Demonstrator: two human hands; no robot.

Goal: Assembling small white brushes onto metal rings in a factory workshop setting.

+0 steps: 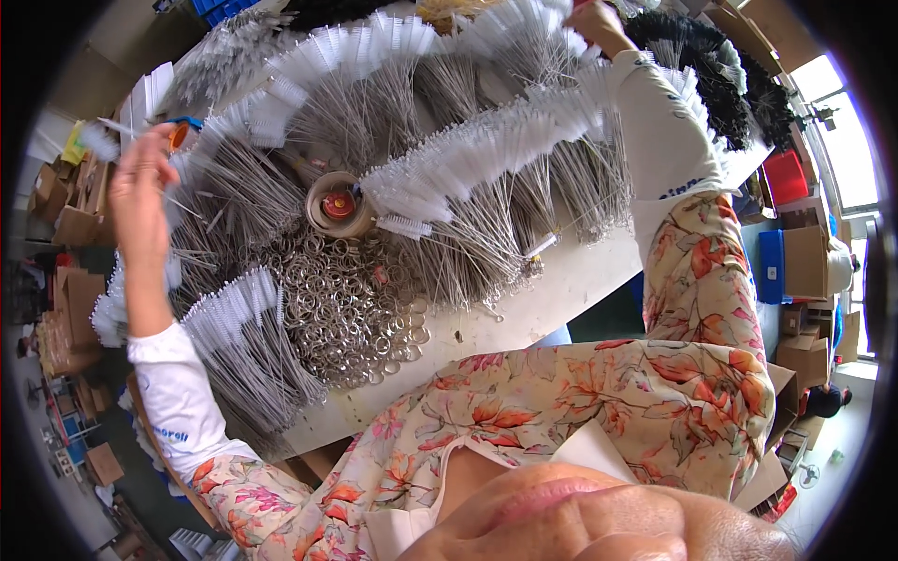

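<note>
At the table's left edge my left hand [145, 187] is raised, its fingers closed around a thin wire-handled brush. The white bristle head of that brush [97, 141] sticks out to the left, slightly blurred. My right hand [603, 26] reaches to the far edge of the view above the brush bundles, its fingertips partly cut off beside something red [582, 6]. Bundles of white bristle brushes with wire stems [468, 187] cover the middle of the table. Another bundle [248, 337] lies at the near left, beside a heap of metal rings [346, 309].
A round tub [318, 213] with a red-topped item [339, 205] stands among the brushes. Orange-handled scissors or a tape roll [178, 136] lies near my left hand. Black brushes [711, 75] pile at the far right. Cardboard boxes [804, 264] and a red bin [786, 178] stand beyond the table [552, 290].
</note>
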